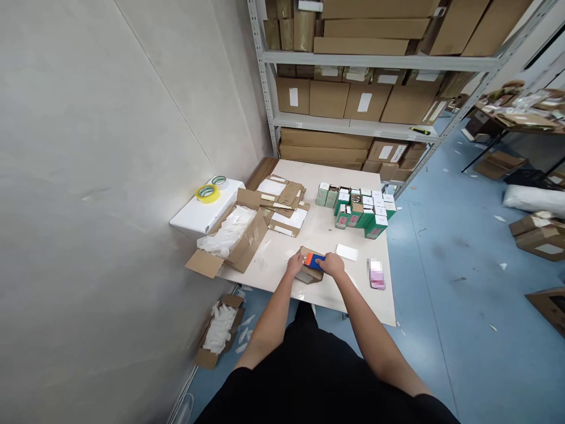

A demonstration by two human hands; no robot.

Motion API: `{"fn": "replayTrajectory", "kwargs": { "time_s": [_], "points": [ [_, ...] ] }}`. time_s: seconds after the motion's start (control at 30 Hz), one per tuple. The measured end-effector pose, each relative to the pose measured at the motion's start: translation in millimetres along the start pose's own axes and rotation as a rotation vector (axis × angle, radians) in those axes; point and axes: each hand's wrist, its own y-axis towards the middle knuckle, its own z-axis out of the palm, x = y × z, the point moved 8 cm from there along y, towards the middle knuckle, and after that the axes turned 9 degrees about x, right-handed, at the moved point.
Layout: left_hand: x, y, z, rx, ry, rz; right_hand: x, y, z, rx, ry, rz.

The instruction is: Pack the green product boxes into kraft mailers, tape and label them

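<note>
1. Clasping a blue-and-orange object (pixel 315 261), the right grip (pixel 332 265) has a cardboard box (pixel 309 277) just below it on the tabletop (pixel 371 303).
2. Opposite, the left grip (pixel 294 265) touches the box; its closure is unclear.

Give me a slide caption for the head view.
Left hand at a small cardboard box, right hand gripping a blue-and-orange object over it.

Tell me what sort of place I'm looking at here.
Probably a packing area in a stockroom: cardboard boxes fill a metal shelving rack, rolls of yellow tape sit beside the table, and green-and-white cartons stand grouped on it.
</note>
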Motion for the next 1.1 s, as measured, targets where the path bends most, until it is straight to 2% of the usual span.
{"fn": "replayTrajectory", "kwargs": {
  "time_s": [0.2, 0.27, 0.33, 0.43, 0.6, 0.73, 0.9, 1.1],
  "points": [
    [-37, 3, 80.0, 0.11, -0.046, 0.045, -70, -14, -21, -0.064, -0.078, 0.084],
    [-49, 9, 97.9, 0.142, -0.035, 0.055, -88, -18, -27, -0.079, -0.075, 0.107],
    [-54, 16, 107.9, 0.169, -0.006, 0.056, -104, -20, -31, -0.067, -0.054, 0.12],
    [-48, 26, 104.8, 0.145, 0.085, 0.022, -130, -21, -34, -0.063, -0.021, 0.148],
    [-30, 28, 93.2, 0.171, 0.108, 0.035, -192, -40, -28, -0.047, 0.024, 0.23],
    [-34, 22, 96.2, 0.178, 0.102, 0.078, -227, -55, -17, -0.045, 0.109, 0.242],
    [-30, 25, 93.7, 0.205, 0.057, 0.049, -226, -47, -2, -0.055, 0.157, 0.219],
    [-15, 33, 62.7, 0.194, -0.047, 0.083, -194, -19, 22, -0.041, 0.197, 0.135]
  ]
}}
